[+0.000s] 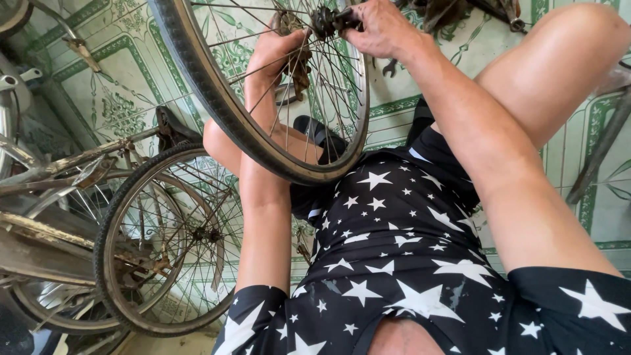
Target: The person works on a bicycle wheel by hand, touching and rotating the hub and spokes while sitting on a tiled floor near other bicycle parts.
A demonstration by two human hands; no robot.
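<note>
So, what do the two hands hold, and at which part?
Both hold the bicycle wheel at its centre: the right hand grips the hub axle end, and the left hand reaches through the spokes.

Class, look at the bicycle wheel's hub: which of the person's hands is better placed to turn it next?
Probably the right hand: its grip closes on the hub. The left hand reaches behind the spokes, bracing the bicycle wheel.
</note>
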